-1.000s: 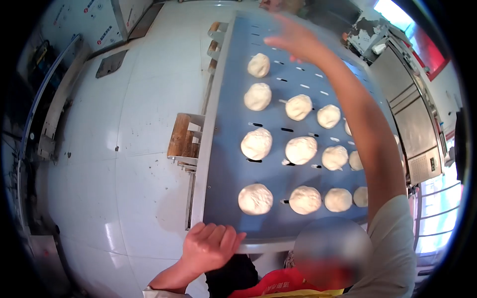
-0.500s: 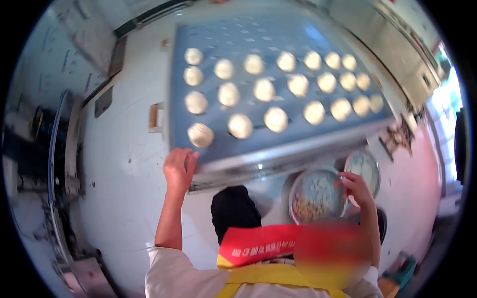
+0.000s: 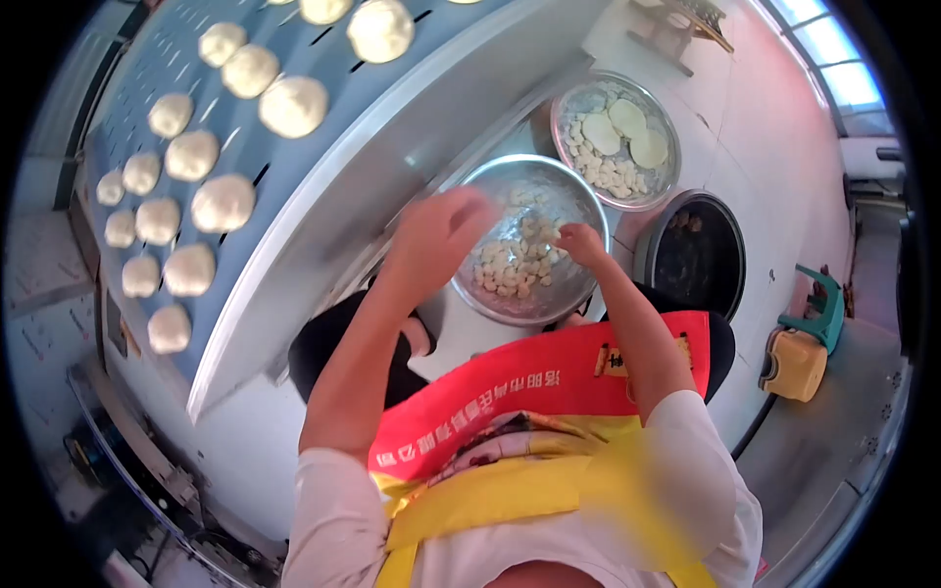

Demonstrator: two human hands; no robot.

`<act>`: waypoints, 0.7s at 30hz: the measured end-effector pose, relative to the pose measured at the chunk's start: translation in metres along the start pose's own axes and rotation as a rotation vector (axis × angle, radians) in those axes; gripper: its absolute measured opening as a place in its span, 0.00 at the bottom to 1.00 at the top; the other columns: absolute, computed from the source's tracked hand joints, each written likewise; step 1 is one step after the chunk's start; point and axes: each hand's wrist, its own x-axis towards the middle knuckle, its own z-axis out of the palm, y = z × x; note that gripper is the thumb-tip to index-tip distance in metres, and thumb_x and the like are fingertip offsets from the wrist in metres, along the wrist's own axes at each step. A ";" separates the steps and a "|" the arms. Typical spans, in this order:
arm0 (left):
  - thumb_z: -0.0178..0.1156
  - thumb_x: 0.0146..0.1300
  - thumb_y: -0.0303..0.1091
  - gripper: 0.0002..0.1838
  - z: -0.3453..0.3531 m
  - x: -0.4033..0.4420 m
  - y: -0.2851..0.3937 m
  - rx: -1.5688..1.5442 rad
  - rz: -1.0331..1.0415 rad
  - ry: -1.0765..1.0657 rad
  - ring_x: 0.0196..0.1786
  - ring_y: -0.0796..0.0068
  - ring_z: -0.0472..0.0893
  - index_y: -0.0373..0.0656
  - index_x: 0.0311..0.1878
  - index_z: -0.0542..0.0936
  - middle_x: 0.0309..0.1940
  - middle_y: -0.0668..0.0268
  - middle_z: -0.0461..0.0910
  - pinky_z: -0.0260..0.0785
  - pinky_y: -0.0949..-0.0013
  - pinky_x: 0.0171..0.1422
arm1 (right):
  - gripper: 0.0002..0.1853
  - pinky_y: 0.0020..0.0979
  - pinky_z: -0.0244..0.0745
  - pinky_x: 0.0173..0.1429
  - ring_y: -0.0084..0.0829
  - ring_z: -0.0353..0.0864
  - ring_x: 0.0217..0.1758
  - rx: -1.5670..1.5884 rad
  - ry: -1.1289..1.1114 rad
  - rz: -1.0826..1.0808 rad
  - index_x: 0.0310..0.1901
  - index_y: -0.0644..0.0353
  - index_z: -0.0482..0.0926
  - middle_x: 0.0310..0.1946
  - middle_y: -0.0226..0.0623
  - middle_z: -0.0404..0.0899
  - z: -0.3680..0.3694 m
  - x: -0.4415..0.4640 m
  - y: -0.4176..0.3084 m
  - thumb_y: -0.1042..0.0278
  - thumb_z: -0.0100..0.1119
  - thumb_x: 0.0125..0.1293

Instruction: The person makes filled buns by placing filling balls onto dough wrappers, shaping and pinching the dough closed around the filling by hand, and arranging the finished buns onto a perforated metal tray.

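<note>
A metal bowl (image 3: 524, 314) holds several small pale dough lumps (image 3: 515, 265). My left hand (image 3: 441, 235) is over the bowl's left side, its fingers smeared by motion. At the bowl's right part, my right hand (image 3: 580, 243) is closed by the lumps, fingertips pressed together; anything between them is too small to make out. Round dough balls (image 3: 223, 203) sit in rows on the blue slotted board (image 3: 250, 147) at the upper left, away from both hands.
A second bowl (image 3: 669, 147) holds dough pieces and flat rounds. Right of the first bowl stands a dark tub (image 3: 706, 274). Farther right are a green stool (image 3: 828, 309) and a yellow container (image 3: 796, 363). The board's metal edge (image 3: 333, 186) runs diagonally beside my left arm.
The view has swung right and down to the bowls. My left hand has left the board's corner for the metal bowl. My right hand came back from above the board and its fingers have closed.
</note>
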 end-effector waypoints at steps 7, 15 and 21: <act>0.63 0.58 0.35 0.16 0.006 -0.002 -0.001 0.449 0.030 -0.146 0.42 0.55 0.79 0.40 0.48 0.78 0.38 0.57 0.80 0.72 0.60 0.45 | 0.21 0.32 0.76 0.39 0.28 0.82 0.34 0.101 0.444 0.092 0.49 0.62 0.81 0.31 0.38 0.84 -0.077 0.154 0.061 0.56 0.64 0.58; 0.64 0.57 0.38 0.21 0.012 0.012 -0.019 0.593 -0.129 -0.373 0.40 0.58 0.78 0.40 0.51 0.74 0.43 0.61 0.77 0.72 0.61 0.44 | 0.21 0.34 0.77 0.37 0.30 0.79 0.37 0.096 0.364 0.462 0.47 0.59 0.81 0.35 0.38 0.81 -0.086 0.275 0.174 0.54 0.68 0.56; 0.66 0.54 0.35 0.22 0.026 0.031 -0.028 0.560 -0.334 -0.465 0.45 0.53 0.78 0.37 0.51 0.76 0.42 0.55 0.79 0.72 0.58 0.48 | 0.15 0.36 0.73 0.35 0.35 0.72 0.27 0.824 0.776 0.681 0.40 0.56 0.78 0.29 0.34 0.75 -0.090 0.331 0.198 0.57 0.69 0.58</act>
